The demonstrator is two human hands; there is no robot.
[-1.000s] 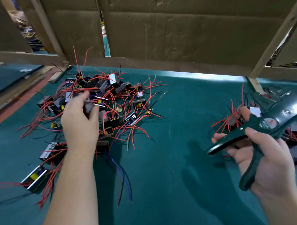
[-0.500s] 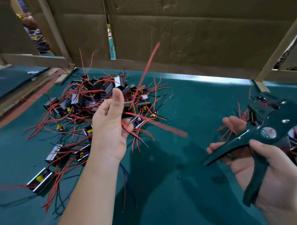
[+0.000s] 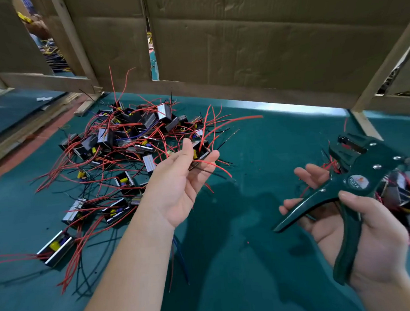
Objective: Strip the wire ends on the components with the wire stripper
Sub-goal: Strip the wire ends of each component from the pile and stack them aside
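1. Since a moment ago, our left hand [image 3: 177,187] has turned palm up and come away from the pile toward us.
2. Our left fingers [image 3: 207,158] and thumb pinch one small part [image 3: 200,152], held up off the table. Its red wires [image 3: 221,125] stick up and out to the right.
3. Our right hand [image 3: 372,237] grips the wire stripper [image 3: 358,184], with the thumb on top. Its handles are spread apart, and it is well apart from the small part.
4. A big pile of parts [image 3: 119,145] lies on the green table [image 3: 261,223] behind our left hand. A smaller pile [image 3: 407,188] lies behind the wire stripper.
5. A brown cardboard wall [image 3: 241,48] stands at the back.
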